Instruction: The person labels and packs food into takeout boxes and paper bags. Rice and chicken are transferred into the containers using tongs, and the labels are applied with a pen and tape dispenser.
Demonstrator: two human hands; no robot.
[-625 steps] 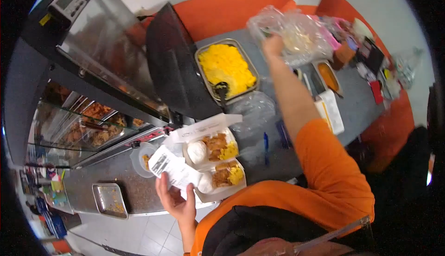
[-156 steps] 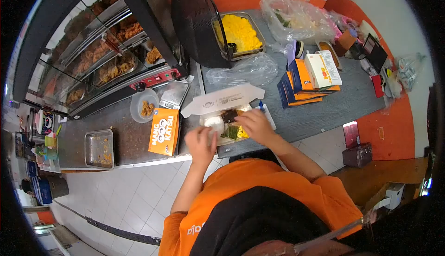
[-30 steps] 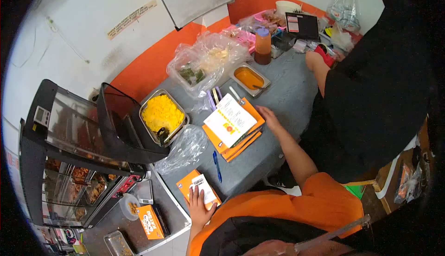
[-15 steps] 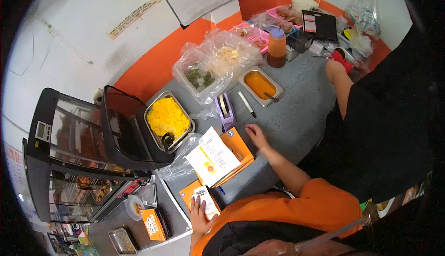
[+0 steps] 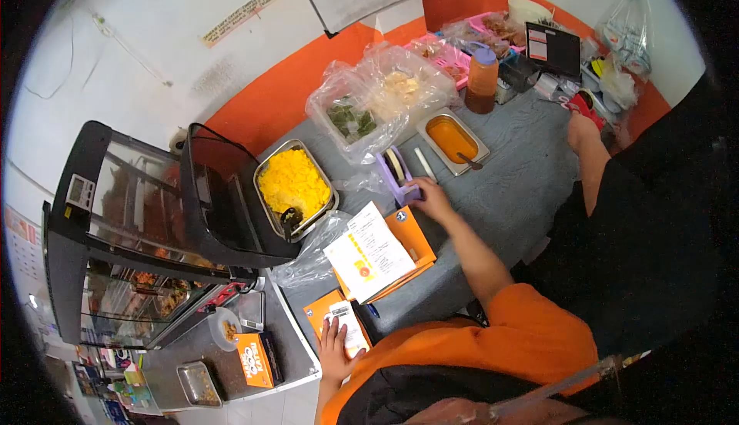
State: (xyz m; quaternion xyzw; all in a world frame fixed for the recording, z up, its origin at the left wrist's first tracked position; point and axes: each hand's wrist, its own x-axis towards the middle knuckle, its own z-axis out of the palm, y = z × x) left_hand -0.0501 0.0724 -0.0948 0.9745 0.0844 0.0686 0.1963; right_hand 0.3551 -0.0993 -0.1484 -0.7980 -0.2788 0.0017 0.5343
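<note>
My left hand (image 5: pixel 336 354) lies flat, fingers spread, on a white paper slip (image 5: pixel 356 336) over an orange box (image 5: pixel 322 307) at the table's near edge. My right hand (image 5: pixel 433 199) has its fingers closed at the near end of a purple tape dispenser (image 5: pixel 394 172); whether they pinch tape is too small to tell. A white marker (image 5: pixel 425 164) lies just beyond that hand. Between my hands, a printed white sheet (image 5: pixel 368 254) rests on another orange box (image 5: pixel 416 234). A blue pen (image 5: pixel 373 310) lies beside the lower box.
A tray of yellow food (image 5: pixel 292 182) stands by the glass display case (image 5: pixel 146 202). Farther back are plastic-covered containers (image 5: pixel 350 121), an orange sauce tray (image 5: pixel 453 142) and a bottle (image 5: pixel 482 82). At right, a co-worker's arm (image 5: pixel 590 163) reaches toward a red item (image 5: pixel 586 109).
My right hand has moved from the bare tabletop to the near end of the tape dispenser. My left hand stays on the slip. The view has shifted, and the co-worker's hand remains by the red item.
</note>
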